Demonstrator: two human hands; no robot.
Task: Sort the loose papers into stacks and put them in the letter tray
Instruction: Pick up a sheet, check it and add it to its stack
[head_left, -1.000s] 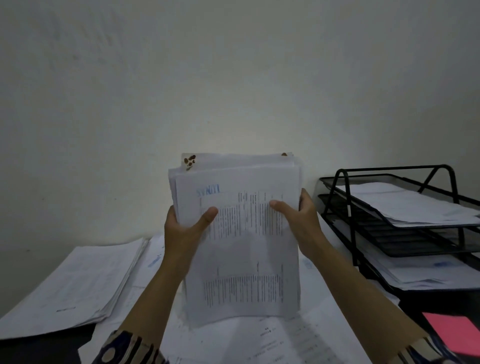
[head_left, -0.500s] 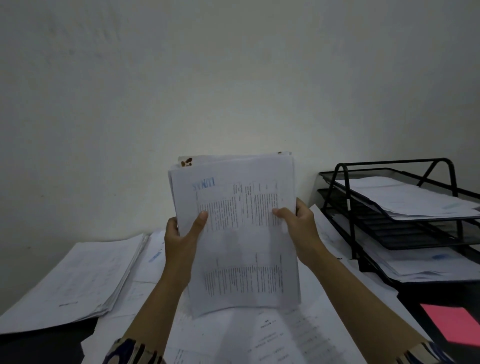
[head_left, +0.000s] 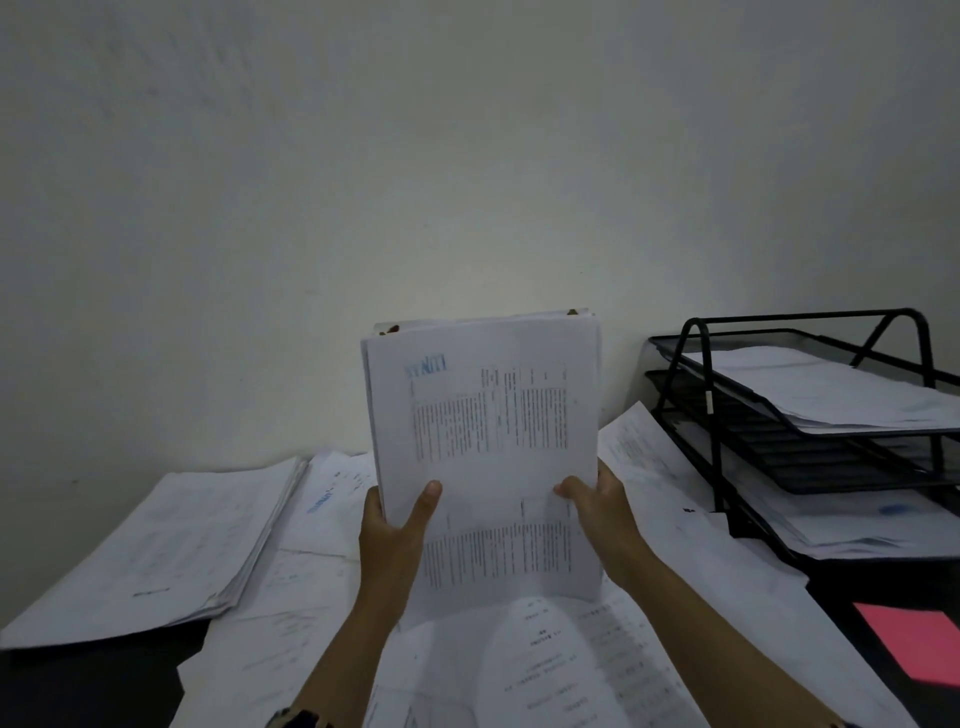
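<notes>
Bundle (head_left: 483, 457) held upright above desk middle, bottom edge at or just above loose sheets (head_left: 550, 665). Gripped low at both side edges: left hand (head_left: 392, 530), right hand (head_left: 602, 514), thumbs in front. Step judged: edges being squared. Next: bundle to be carried to tray (head_left: 696, 395) at right edge; free tier must be chosen.

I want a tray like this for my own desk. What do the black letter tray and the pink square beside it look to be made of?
The letter tray looks like metal with a matte black coating: thin bent rod forms the frame, and the shelves read as fine mesh. The pink square looks like matte paper, perhaps a sticky-note pad: flat, sharp-cornered, no gloss. Its thickness cannot be told from here.
</notes>
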